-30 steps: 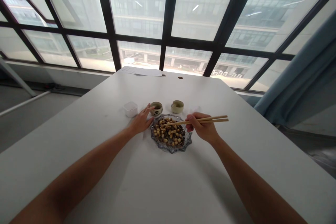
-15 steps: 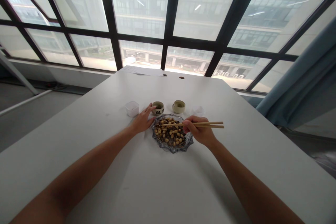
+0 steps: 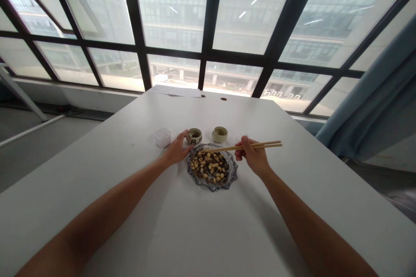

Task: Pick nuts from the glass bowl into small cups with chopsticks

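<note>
My left hand (image 3: 176, 149) is curved against the near-left side of a small cream cup (image 3: 194, 139) with dark markings, fingers at its rim and thumb in front. A pair of wooden chopsticks (image 3: 260, 145) is gripped in my right hand (image 3: 253, 156), to the right of a scalloped glass bowl (image 3: 212, 187). Their tips reach left over the bowl's far edge, close to the cup; whether they pinch anything is too small to tell. Peanuts (image 3: 212, 168) mixed with dark, thin seeds fill the bowl.
A second cream cup (image 3: 220, 134) stands to the right of the first. A small clear plastic container (image 3: 162, 137) sits left of my left hand; another pale item is mostly hidden behind my right hand. Papers (image 3: 175, 91) lie at the white table's far end, by the windows.
My right hand has moved slightly right and up, and the chopsticks now slope, tips lower than their back ends. My left hand stays at the cup. The view has shifted slightly.
</note>
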Action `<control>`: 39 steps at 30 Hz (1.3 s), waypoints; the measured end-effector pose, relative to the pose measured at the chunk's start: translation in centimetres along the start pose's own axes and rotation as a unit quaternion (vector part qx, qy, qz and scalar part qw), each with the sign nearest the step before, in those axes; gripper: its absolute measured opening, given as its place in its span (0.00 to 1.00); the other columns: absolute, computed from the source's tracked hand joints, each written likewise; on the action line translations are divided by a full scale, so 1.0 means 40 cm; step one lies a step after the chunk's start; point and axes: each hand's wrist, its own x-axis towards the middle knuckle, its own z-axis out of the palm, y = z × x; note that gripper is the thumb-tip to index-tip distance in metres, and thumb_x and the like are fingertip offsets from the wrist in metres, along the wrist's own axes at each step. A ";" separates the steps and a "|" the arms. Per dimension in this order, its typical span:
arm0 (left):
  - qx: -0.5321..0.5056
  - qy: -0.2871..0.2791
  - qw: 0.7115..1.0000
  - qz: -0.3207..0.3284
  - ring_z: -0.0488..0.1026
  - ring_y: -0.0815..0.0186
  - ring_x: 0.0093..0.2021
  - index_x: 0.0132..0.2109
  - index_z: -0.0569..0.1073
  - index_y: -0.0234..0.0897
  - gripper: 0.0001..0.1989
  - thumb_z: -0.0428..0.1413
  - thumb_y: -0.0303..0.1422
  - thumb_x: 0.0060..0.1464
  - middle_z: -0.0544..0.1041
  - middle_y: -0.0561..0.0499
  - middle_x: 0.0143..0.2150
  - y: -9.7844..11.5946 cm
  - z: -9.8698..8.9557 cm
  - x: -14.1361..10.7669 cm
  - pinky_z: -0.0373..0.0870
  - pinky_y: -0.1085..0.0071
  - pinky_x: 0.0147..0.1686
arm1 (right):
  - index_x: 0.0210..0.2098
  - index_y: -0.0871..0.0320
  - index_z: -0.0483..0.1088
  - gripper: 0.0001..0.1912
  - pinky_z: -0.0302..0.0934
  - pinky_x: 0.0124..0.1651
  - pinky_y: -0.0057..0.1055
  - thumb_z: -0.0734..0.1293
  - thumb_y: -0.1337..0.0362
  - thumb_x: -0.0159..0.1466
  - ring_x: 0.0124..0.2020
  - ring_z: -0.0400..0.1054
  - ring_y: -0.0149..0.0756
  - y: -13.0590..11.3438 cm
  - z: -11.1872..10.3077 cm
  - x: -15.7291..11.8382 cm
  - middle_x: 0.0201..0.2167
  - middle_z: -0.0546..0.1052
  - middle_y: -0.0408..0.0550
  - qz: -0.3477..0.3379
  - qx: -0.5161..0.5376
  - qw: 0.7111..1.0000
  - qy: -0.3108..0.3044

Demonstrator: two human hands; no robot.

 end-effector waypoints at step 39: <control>0.105 -0.119 0.985 -0.066 0.57 0.49 0.69 0.67 0.56 0.27 0.45 0.60 0.45 0.48 0.58 0.33 0.70 0.104 0.019 0.266 0.55 0.59 0.67 | 0.25 0.60 0.71 0.31 0.59 0.15 0.25 0.69 0.35 0.53 0.12 0.65 0.29 0.047 -0.079 0.054 0.14 0.73 0.44 -0.059 0.058 0.982 0.168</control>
